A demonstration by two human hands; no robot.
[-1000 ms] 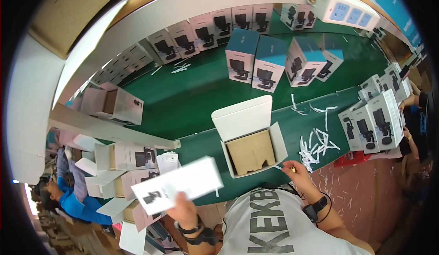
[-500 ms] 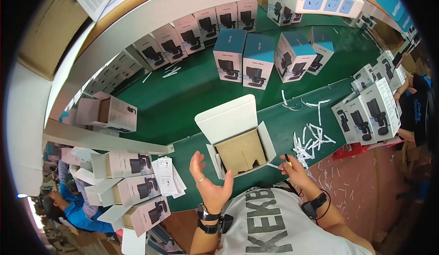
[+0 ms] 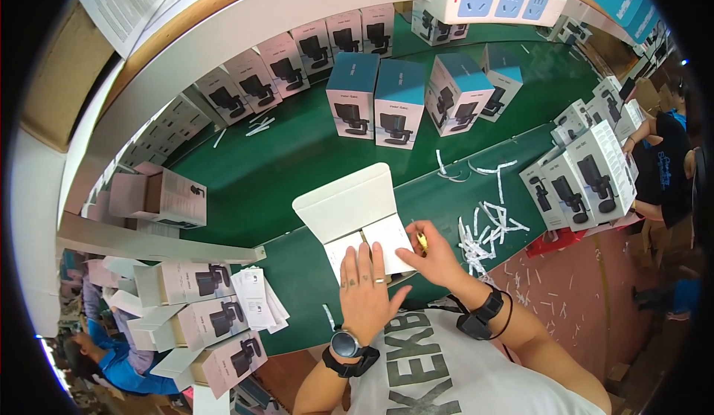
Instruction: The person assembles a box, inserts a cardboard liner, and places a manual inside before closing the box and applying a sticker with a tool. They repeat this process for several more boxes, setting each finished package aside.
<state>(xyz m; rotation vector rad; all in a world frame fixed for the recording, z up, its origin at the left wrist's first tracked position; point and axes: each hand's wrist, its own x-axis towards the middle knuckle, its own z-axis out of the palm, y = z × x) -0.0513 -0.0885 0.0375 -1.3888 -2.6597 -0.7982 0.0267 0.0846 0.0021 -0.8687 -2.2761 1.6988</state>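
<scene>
A white carton [image 3: 349, 203] stands before me on the green table, its long lid flap raised on the far side. Its two side flaps are folded inward over the top, with a narrow gap between them. My left hand [image 3: 366, 288] lies flat on the left side flap, fingers stretched out. At the carton's right side, my right hand [image 3: 439, 257] holds a slim yellow and black tool [image 3: 422, 242]; its exact kind is unclear. The thumb of that hand touches the right side flap [image 3: 387, 245]. My hands hide the carton's near edge.
Torn white paper strips [image 3: 487, 229] lie right of the carton. Microphone cartons with teal tops [image 3: 399, 106] stand behind. Several opened cartons [image 3: 197, 281] and white leaflets [image 3: 256, 300] are at left. A power strip [image 3: 494, 2] hangs overhead. Another person [image 3: 666, 162] stands at right.
Both side flaps have folded inward, covering the brown cardboard insert. My left hand has come down onto the left flap, and my right hand has moved in to the right one with the tool.
</scene>
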